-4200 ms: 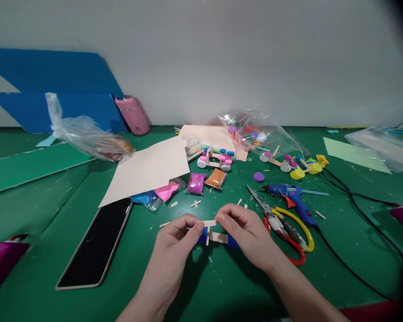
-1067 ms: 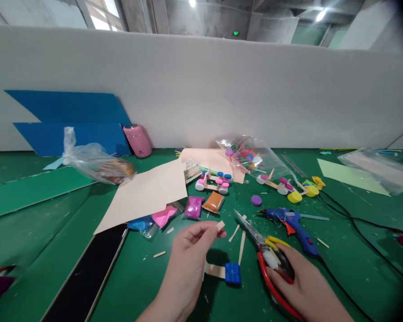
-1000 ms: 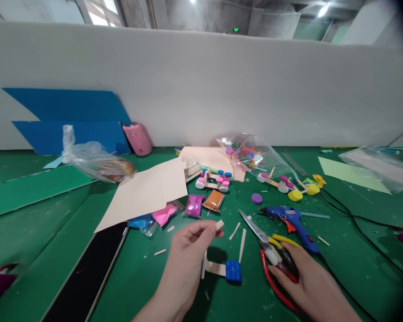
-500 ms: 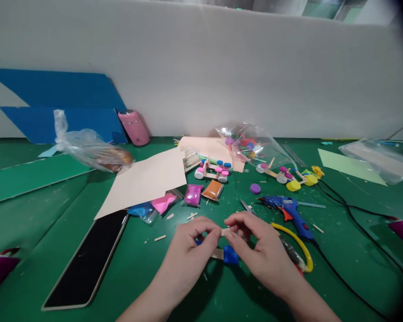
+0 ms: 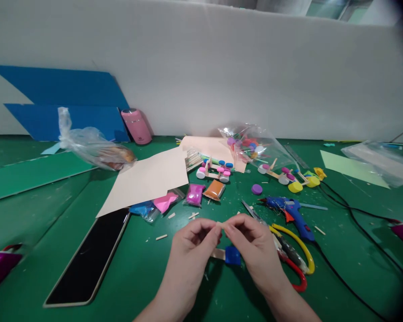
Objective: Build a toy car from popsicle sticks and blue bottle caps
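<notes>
Between the fingertips of my left hand (image 5: 196,246) and my right hand (image 5: 253,248) is a small pale wooden piece (image 5: 220,225), mostly covered by the fingers. Both hands are closed in a pinch, their tips almost touching. Just beneath them lies a flat wooden stick (image 5: 218,254) with a blue block (image 5: 233,256) at its right end; my left hand hides the stick's other end. Red-handled scissors (image 5: 300,281) and yellow-handled pliers (image 5: 304,245) lie right of my right hand, which partly covers the scissors.
A blue glue gun (image 5: 293,212) with a black cable lies at the right. Small wheeled models (image 5: 215,171) stand behind the clay packets (image 5: 195,195). At the left are a phone (image 5: 89,259), beige paper (image 5: 147,179) and a pink bottle (image 5: 136,126).
My hands have come closer together, covering more of the small wooden piece. My right hand has shifted, showing more of the scissors. The view has moved slightly.
</notes>
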Action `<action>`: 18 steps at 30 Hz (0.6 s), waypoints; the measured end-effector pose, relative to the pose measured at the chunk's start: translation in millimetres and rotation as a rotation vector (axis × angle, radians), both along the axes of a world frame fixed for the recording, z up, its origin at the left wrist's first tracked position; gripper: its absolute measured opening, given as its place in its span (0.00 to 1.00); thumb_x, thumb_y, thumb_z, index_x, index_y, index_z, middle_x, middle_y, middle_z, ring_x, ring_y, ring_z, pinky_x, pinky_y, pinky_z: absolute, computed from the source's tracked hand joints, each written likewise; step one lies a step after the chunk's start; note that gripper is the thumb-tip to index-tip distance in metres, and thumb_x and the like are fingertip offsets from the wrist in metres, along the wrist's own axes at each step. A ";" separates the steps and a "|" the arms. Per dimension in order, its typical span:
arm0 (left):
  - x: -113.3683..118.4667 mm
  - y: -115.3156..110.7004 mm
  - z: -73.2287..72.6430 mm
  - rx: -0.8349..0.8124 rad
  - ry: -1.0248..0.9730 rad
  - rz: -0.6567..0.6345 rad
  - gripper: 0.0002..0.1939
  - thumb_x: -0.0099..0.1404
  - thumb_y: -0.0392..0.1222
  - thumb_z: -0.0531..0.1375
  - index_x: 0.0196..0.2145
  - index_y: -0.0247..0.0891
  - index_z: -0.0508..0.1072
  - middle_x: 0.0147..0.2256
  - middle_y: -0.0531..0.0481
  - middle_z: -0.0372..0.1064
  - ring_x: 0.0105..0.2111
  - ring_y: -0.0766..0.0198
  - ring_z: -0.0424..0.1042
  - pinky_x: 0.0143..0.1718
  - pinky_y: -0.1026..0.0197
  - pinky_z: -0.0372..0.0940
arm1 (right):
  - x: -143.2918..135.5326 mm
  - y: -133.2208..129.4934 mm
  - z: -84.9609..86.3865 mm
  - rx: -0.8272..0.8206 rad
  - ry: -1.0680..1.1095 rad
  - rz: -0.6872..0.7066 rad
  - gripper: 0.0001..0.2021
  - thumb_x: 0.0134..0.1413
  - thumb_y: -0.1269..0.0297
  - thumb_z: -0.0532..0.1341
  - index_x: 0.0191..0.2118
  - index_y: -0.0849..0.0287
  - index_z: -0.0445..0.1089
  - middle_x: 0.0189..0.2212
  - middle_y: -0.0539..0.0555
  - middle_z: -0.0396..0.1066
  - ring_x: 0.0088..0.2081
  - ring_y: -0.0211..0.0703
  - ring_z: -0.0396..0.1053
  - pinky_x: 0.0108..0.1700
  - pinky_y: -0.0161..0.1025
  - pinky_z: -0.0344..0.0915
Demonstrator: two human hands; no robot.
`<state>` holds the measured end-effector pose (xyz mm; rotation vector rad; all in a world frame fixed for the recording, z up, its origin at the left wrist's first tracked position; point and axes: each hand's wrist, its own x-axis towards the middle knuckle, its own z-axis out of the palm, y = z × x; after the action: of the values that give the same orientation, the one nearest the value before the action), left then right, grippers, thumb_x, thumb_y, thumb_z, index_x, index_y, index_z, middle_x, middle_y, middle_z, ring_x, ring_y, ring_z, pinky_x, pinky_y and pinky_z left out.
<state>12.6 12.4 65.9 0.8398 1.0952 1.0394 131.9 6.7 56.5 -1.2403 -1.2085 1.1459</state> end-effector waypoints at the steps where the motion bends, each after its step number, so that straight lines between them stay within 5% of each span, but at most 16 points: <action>1: 0.0 0.0 0.3 -0.001 -0.001 0.012 0.05 0.54 0.39 0.61 0.24 0.35 0.72 0.23 0.52 0.67 0.27 0.68 0.64 0.28 0.70 0.63 | -0.6 -0.2 -0.3 -0.003 -0.002 -0.001 0.07 0.50 0.64 0.58 0.26 0.60 0.67 0.21 0.47 0.65 0.25 0.35 0.61 0.27 0.32 0.59; 18: -2.6 -0.1 -2.3 -0.006 -0.009 0.083 0.06 0.56 0.39 0.59 0.26 0.34 0.73 0.23 0.52 0.65 0.27 0.69 0.62 0.28 0.70 0.60 | -2.9 -1.5 3.3 -0.085 0.092 0.021 0.09 0.49 0.63 0.58 0.22 0.60 0.63 0.19 0.46 0.57 0.23 0.33 0.54 0.24 0.31 0.53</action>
<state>10.1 12.2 63.6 0.7894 1.1329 1.1070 129.0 5.3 59.9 -1.2270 -1.1169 1.2674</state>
